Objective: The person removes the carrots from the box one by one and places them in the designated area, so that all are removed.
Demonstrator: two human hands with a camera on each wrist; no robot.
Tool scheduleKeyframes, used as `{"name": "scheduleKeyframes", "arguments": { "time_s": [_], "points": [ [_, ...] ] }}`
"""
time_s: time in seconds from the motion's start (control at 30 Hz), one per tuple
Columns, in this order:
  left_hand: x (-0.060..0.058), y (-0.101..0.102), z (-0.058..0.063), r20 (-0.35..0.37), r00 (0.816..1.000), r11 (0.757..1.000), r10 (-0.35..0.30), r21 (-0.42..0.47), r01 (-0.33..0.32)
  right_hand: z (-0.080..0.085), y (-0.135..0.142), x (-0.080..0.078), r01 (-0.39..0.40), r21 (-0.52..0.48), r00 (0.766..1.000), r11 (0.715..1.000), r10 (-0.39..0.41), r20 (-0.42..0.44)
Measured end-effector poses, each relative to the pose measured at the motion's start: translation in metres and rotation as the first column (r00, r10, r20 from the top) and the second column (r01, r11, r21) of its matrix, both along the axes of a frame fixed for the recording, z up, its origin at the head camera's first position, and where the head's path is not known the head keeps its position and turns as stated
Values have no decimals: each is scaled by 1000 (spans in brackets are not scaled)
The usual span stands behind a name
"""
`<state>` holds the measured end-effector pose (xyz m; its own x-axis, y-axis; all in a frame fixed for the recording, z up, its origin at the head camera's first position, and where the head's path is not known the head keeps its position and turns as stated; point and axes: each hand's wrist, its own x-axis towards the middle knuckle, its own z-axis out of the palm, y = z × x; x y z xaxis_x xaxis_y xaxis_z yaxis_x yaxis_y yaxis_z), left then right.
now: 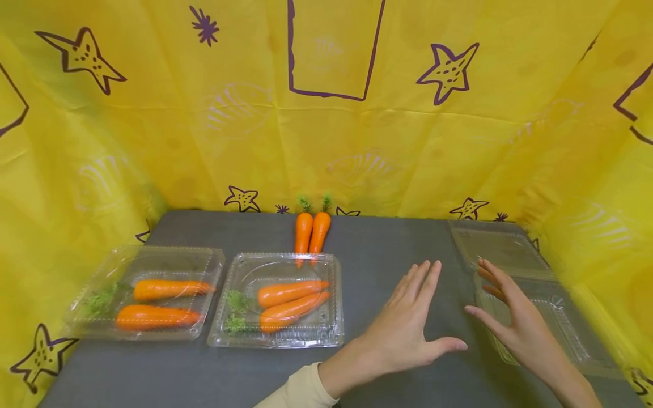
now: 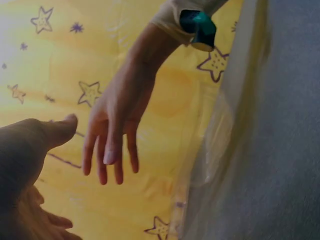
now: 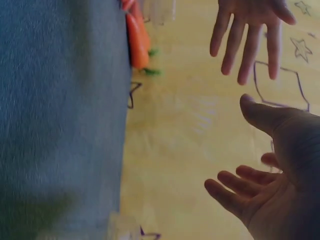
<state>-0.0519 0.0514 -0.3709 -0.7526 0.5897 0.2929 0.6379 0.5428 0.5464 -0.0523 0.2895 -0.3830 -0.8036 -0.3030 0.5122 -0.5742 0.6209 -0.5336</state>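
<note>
Container [image 1: 561, 309], clear plastic, is lying opened out at the right of the surface [image 1: 388, 243], its hinged-side lid [image 1: 497, 243] spreading flat toward the back. Right hand [image 1: 530, 331] is hovering above the container's left part; its fingers are extending loosely, thumb spread apart, and are holding nothing. Left hand [image 1: 403, 326] is hanging in the air just beside, palm turning toward the right hand; its fingers are stretching straight, thumb standing wide, likewise gripping nothing. The hands are facing each other without touching.

Second container [image 1: 275, 340], lid down, is resting left of the left hand and enclosing two orange carrots [image 1: 291, 293], green tops [image 1: 237, 311] pointing left. Loose pair of carrots [image 1: 320, 229] is lying behind it, tops toward the back; whether the tips are touching its far edge is not showing clearly. Third container [image 1: 170, 258], also covered, is sitting farther left, near the second, and holding two more carrots [image 1: 173, 290]. Yellow cloth [image 1: 326, 130], bearing starfish outlines, is hanging behind and at both sides. Pale sleeve [image 1: 301, 391] is covering the left forearm.
</note>
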Motion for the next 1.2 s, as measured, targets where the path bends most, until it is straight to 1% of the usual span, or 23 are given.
{"name": "scheduleKeyframes", "arguments": {
  "time_s": [0.1,0.17,0.23,0.3,0.4,0.5,0.6,0.67,0.77,0.93,1.0,1.07,1.2],
  "points": [
    [-4,-14,3,9,1000,1000,-26,11,26,-4,-9,-4,-54,-23,998,998,54,8],
    [-7,-22,5,21,999,998,-42,37,41,-7,-14,-7,-105,-44,994,994,105,8],
    [-10,-30,8,18,999,997,-48,65,47,-10,-18,-10,-168,-73,986,983,169,6],
    [-13,-37,10,12,999,995,-48,91,47,-12,-23,-12,-208,-103,977,973,211,18],
    [-13,-47,12,0,999,993,-46,108,45,-14,-33,-15,-245,-126,968,961,249,18],
    [-11,-58,12,9,999,992,-35,119,33,-15,-42,-16,-253,-126,965,959,259,34],
    [-6,-70,11,30,1000,994,2,113,-5,-17,-50,-16,-260,-114,962,959,268,57],
    [-3,-80,11,56,998,993,34,108,-40,-18,-54,-17,-276,-107,957,955,283,62],
    [-2,-96,11,99,992,988,83,121,-95,-21,-60,-19,-303,-128,948,944,313,62],
    [-3,-126,12,157,976,969,150,171,-176,-27,-71,-24,-358,-231,930,905,366,-9],
    [-2,-140,14,175,967,963,185,166,-214,-29,-76,-25,-376,-253,924,891,380,-35],
    [0,-154,15,173,962,957,214,161,-242,-30,-80,-26,-377,-264,923,888,385,-20],
    [4,-180,17,158,948,944,278,138,-300,-32,-89,-26,-360,-264,924,895,381,30]
  ]
}}
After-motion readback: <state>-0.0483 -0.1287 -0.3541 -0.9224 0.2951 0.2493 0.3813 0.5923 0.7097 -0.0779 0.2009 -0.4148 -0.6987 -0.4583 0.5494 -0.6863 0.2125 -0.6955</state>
